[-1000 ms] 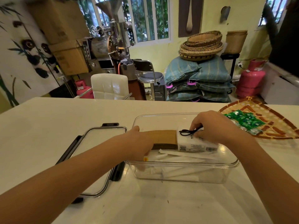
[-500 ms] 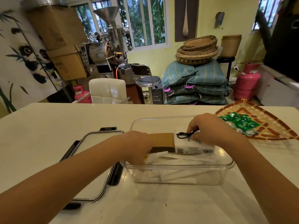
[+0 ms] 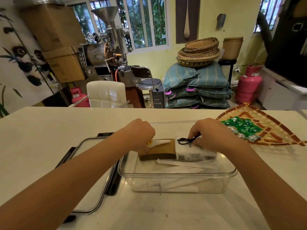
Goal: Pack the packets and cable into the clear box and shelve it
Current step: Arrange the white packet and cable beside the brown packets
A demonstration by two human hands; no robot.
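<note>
Right hand (image 3: 214, 135) pinches cable (image 3: 186, 140); left hand (image 3: 141, 135) grips packet (image 3: 159, 141) over box (image 3: 177, 176).

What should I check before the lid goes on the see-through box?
1. Brown-and-white packet fully inside the clear plastic box: not ok, it sits up at the rim.
2. Thin black cable packed: not ok, right hand pinches it on top of the packet.
3. Small white tube stowed: not ok, left hand holds it.
4. Black-clipped clear lid within reach: ok, beside the box.
5. Green sachets on the woven tray belong inside: cannot tell.
</note>
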